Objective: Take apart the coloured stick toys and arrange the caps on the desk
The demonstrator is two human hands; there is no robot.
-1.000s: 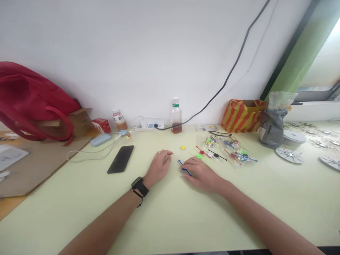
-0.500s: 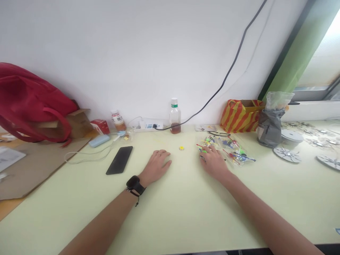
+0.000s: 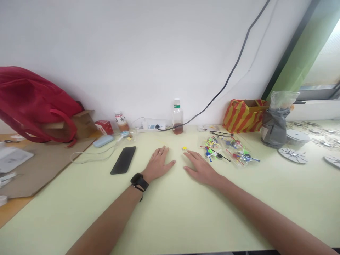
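A small round yellow piece (image 3: 184,148), smooth and plastic-looking, lies on the pale, matt tabletop (image 3: 170,216), just beyond the fingertips of the right hand (image 3: 200,168). That hand is palm down and holds nothing, its fingers loosely extended and the thumb set apart from them. The left hand (image 3: 158,163), also without anything in its grasp, lies flat with thumb and fingers spread wide; it wears a thin ring, and a dark watch (image 3: 139,180) with a squarish face sits on the wrist above a cord bracelet. To the right of the yellow piece is a loose cluster of slender arrow pieces (image 3: 214,155) in red, blue, white, green and black, with round hubs at their middles, beside crinkled see-through packets (image 3: 240,152) of similar bright parts. Left of the hands lies a flat, black rectangular phone (image 3: 123,160). Farther back stand a transparent bottle (image 3: 177,122) of brown liquid and a creased red-and-yellow striped bag (image 3: 243,117). At far right rests a flat grey disc (image 3: 293,155) with radiating slots; at far left slumps a red fabric backpack (image 3: 34,99).
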